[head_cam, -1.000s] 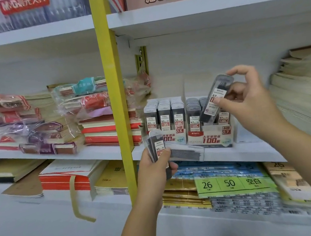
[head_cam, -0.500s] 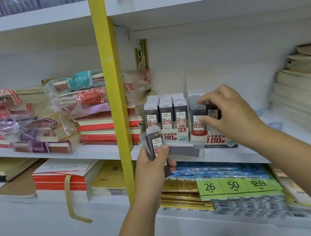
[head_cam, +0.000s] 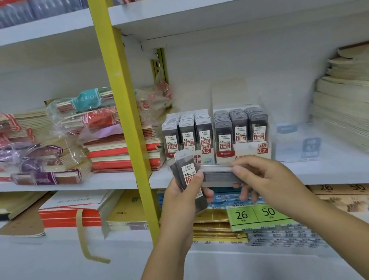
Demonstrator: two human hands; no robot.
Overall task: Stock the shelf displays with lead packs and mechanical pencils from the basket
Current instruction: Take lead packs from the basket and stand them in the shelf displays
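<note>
Two display boxes of lead packs stand side by side on the middle shelf: the 0.5 display [head_cam: 187, 137] on the left and the 0.7 display [head_cam: 242, 131] on the right, both filled in rows. In front of them my left hand [head_cam: 183, 199] holds a fan of dark lead packs [head_cam: 188, 174], labels facing me. My right hand [head_cam: 263, 177] pinches the end of a sideways stack of lead packs [head_cam: 217, 175] that reaches across from the left hand. No basket or mechanical pencils are in view.
A yellow upright post [head_cam: 126, 123] stands just left of my hands. Wrapped notebook stacks [head_cam: 68, 141] fill the shelf on the left, and a tall stack of pale booklets [head_cam: 357, 108] sits at the right. An empty clear display [head_cam: 298, 140] stands beside the 0.7 box. Green price cards [head_cam: 256, 214] lie below.
My right hand set its 0.7 lead pack into the right display, then came down and took hold of the stack at my left hand. The left hand stayed put.
</note>
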